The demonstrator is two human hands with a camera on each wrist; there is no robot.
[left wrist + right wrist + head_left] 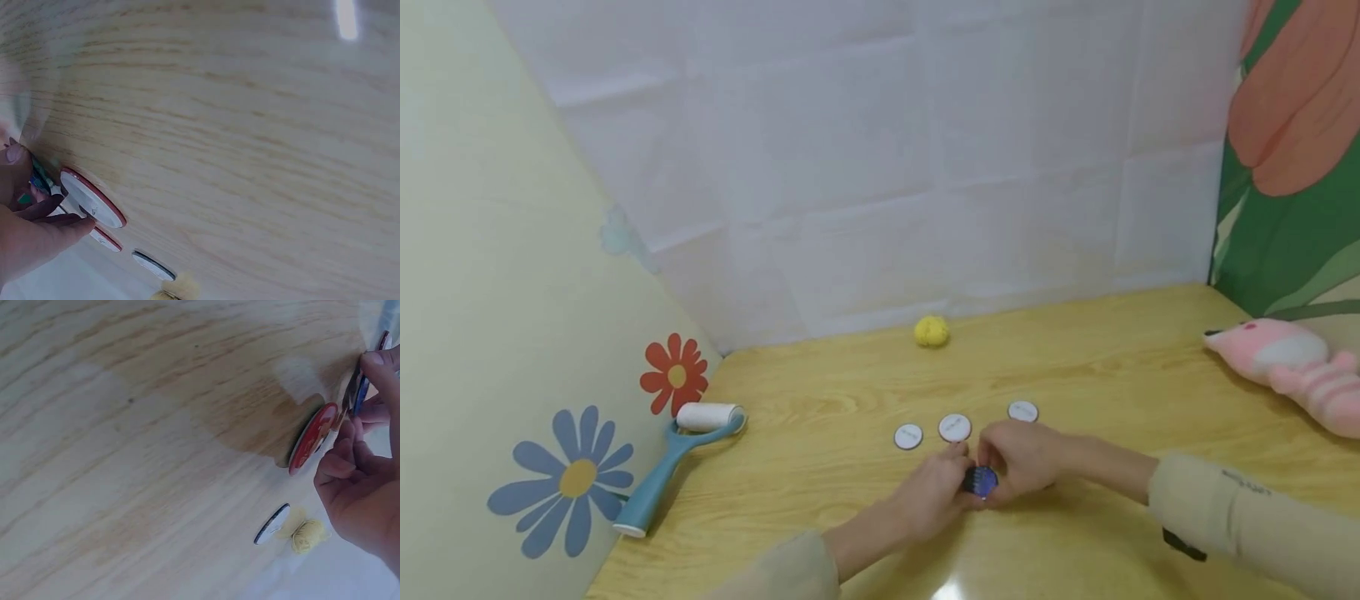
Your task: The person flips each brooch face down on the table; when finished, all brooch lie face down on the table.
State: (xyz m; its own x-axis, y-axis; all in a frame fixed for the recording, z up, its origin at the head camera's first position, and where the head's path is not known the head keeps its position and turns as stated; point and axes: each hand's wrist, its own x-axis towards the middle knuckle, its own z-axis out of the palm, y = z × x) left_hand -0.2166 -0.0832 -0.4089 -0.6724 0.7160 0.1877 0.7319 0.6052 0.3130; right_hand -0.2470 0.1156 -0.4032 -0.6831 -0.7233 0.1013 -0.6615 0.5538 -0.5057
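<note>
Both hands meet over the front middle of the table around a small round badge (984, 481), blue with dark stripes. My left hand (923, 498) pinches its left edge. From the other side, the fingers of my right hand (1024, 455) hold its right edge. Just beyond the hands lie three white-faced round badges: one on the left (908, 436), one in the middle (955, 428) and one on the right (1023, 411). The right wrist view shows the held badge (360, 394) edge-on between the fingertips, with a red badge (312, 439) close by.
A yellow ball (932, 332) sits at the back of the wooden table (820, 392). On the left, a blue-handled lint roller (662, 483) leans near the wall. A pink plush toy (1292, 362) lies at the right edge. White cloth (865, 167) hangs behind.
</note>
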